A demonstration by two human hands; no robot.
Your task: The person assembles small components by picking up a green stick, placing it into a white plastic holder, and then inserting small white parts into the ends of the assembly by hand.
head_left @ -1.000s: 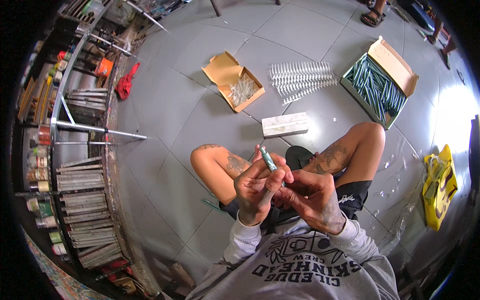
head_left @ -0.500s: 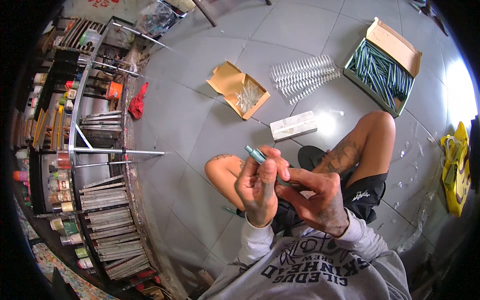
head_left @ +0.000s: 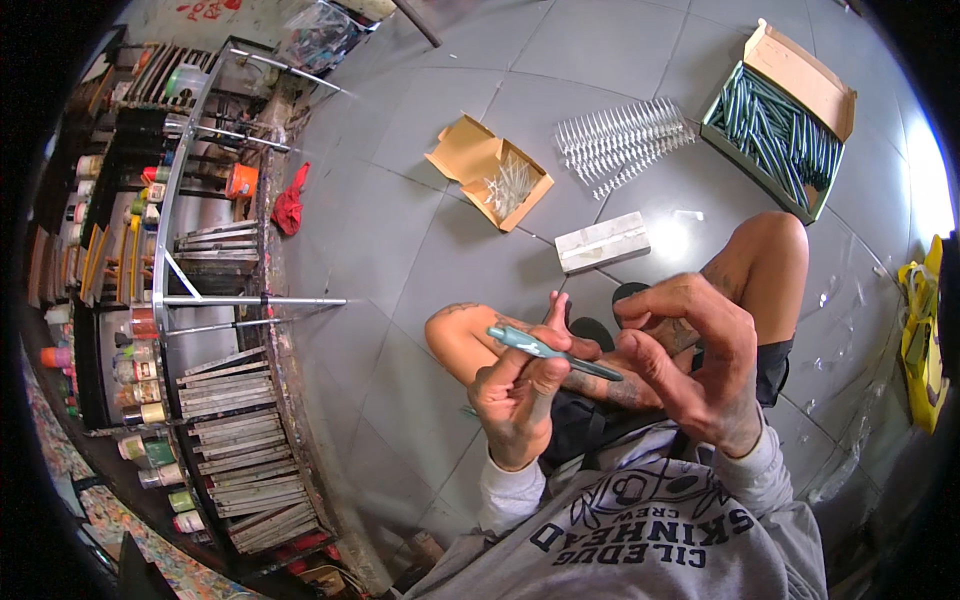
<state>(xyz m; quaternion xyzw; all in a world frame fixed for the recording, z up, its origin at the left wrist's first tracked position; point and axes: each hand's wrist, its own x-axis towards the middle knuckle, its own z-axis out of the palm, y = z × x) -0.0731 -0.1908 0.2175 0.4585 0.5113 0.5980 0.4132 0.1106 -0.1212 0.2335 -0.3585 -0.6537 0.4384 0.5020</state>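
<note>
My left hand (head_left: 515, 410) holds a dark teal pen (head_left: 555, 355) between thumb and fingers. The pen lies nearly level, its narrow end pointing right, and a small white mark shows on its barrel. Just right of that end hovers my right hand (head_left: 700, 370), thumb and index finger apart and curved, with nothing visible between them. Its other fingers are partly hidden. On the floor beyond my legs stand an open box of many similar teal pens (head_left: 775, 135), a small open carton (head_left: 500, 215) with thin clear pieces inside, and rows of clear plastic pieces (head_left: 620, 145).
A white wrapped block (head_left: 602, 242) lies on the grey tiled floor (head_left: 400, 390) before my knees. To the left stands a metal-framed shelf (head_left: 165, 250) with paint jars and stacked frames. A yellow bag (head_left: 922, 350) and clear plastic scraps (head_left: 850, 450) lie at the right.
My right hand has come off the pen and moved right, its thumb and index finger parting. The pen stays in my left hand and now shows along its length. The view has shifted slightly.
</note>
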